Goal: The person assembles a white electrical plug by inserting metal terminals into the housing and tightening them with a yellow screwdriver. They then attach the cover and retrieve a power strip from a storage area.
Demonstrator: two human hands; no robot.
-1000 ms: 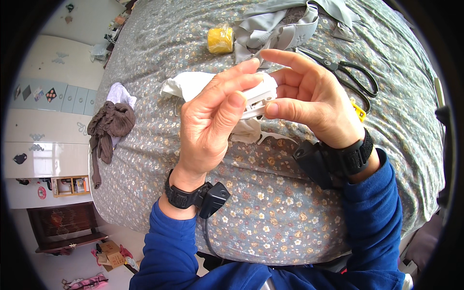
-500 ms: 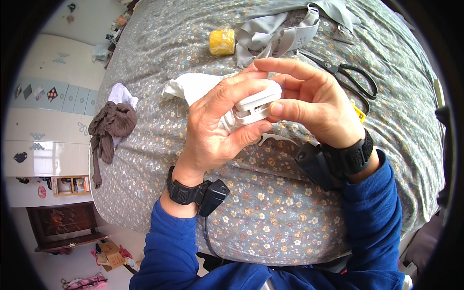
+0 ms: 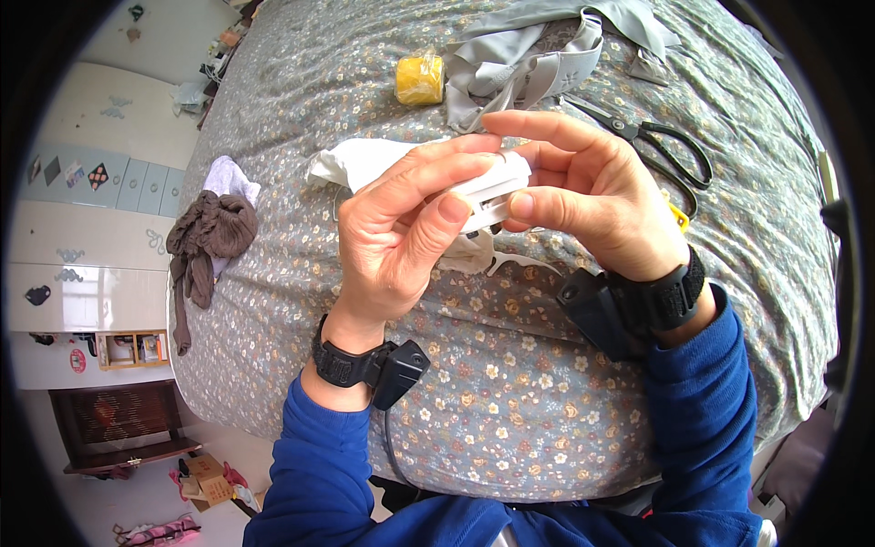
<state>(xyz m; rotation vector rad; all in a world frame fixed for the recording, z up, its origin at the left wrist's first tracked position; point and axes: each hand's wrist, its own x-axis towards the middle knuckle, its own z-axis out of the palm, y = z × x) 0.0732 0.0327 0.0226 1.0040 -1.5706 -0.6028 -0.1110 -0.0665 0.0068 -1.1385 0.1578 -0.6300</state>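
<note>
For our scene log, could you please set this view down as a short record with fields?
Left hand: holds a white plastic device
Right hand: thumb against the device's right end
White cloth: beyond the left hand, partly hidden by it
Beyond the hands: yellow roll in clear wrap, grey fabric
Beyond the right hand: black-handled scissors
Far left: bundled brown cloth
Surface: floral bedspread

Gadget (image 3: 503, 185) partly b/h L hand (image 3: 392, 228)
</note>
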